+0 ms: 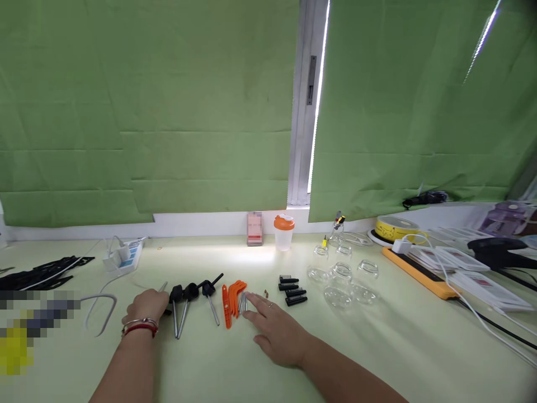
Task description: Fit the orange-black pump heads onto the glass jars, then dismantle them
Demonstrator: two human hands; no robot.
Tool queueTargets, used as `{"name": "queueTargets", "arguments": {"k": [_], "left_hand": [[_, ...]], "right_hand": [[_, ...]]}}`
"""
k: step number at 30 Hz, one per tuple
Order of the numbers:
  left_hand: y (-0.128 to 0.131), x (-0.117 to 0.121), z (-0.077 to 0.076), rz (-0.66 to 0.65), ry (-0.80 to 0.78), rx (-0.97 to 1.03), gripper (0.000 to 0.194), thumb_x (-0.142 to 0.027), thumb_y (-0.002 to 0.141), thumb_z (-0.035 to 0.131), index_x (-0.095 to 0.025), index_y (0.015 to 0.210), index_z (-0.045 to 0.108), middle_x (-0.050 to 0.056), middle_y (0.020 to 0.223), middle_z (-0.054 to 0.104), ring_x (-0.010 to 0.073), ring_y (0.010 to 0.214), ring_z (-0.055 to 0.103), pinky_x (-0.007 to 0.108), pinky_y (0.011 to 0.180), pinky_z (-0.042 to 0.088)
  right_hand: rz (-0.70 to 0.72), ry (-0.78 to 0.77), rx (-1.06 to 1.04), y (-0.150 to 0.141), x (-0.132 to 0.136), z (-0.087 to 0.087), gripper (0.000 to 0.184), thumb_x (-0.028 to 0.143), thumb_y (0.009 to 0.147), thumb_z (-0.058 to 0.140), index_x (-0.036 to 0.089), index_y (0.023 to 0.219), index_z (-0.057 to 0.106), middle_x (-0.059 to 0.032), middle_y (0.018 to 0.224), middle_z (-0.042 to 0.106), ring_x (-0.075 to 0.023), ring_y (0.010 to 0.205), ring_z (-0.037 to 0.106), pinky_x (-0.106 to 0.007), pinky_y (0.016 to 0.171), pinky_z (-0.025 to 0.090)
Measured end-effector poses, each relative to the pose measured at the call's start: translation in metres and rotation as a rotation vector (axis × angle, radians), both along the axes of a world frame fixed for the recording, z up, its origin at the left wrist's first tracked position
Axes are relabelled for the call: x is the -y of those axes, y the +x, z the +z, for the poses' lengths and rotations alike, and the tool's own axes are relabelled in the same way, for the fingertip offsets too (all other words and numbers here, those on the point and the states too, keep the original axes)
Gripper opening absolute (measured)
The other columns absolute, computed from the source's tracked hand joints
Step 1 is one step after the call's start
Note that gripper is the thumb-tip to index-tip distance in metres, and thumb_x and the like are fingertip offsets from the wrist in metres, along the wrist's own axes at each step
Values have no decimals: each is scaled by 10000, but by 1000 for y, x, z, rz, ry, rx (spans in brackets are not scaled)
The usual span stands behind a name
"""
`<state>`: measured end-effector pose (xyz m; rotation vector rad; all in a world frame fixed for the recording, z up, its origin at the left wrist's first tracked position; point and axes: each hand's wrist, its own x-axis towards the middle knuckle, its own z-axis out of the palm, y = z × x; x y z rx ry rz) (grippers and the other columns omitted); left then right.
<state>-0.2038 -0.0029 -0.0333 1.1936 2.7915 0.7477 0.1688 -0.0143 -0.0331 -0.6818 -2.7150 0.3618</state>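
My left hand [145, 308] is closed over a metal rod [163, 286], whose tip pokes out past the fingers; a black part shows beside them. To its right lie several metal rods with black round heads [192, 291]. My right hand [279, 330] rests open and palm down, fingertips touching or just beside small thin metal pins [242, 302]. Left of those pins are curved orange plastic pieces [235, 296] and a straight orange strip [226, 307]. Black pieces with springs or bristles [293, 291] lie in a stack beyond the right hand.
Several clear glass-like jars [343, 274] stand at right. An orange-lidded cup [284, 232] and a phone-like screen [254, 228] stand by the wall. A power strip [133, 256] lies at left. An orange-edged black device [419, 271], cables and white cards fill the right side.
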Motion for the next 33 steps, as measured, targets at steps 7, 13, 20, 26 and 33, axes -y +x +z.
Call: {"name": "queueTargets", "arguments": {"k": [7,13,20,26,33], "left_hand": [[38,5,19,82,139,-197,259,-291,655,543,-177,869,633,172,1172,565,393,1157,436,540,889,342],[110,10,36,-349,469,-449,321,-319,825,466,-126,1063,563,184,1331,433,327,1312,283,510,1070,213],[175,41,7,-1508,115,-343,696,-489,848,490,-252,1443,217,88,1531,173,327,1382,183,520,1101,230],[178,51,-2,-1768,-51,-266,804,-553,852,446,-230,1473,51,107,1528,91,333,1382,142,515,1114,185],[179,44,-2,-1760,-148,-250,860,-599,833,441,-221,1472,7,119,1524,69,334,1385,110,529,1111,168]], "right_hand": [[-43,-43,20,-4,-3,-6,584,312,839,522,220,1389,348,-97,1537,113,-278,1393,150,-453,1117,205],[-52,-85,68,-3,-1,-5,726,509,832,500,242,1445,217,-95,1543,11,-305,1404,-1,-511,1121,94],[130,-71,82,15,8,0,764,538,875,399,174,1470,88,-130,1528,65,-297,1402,-21,-512,1127,33],[215,-134,126,44,12,3,767,530,872,421,166,1467,105,-145,1516,102,-288,1403,53,-485,1133,66],[198,-154,127,46,11,3,753,530,876,411,146,1463,137,-161,1503,155,-293,1399,88,-494,1132,60]]}}
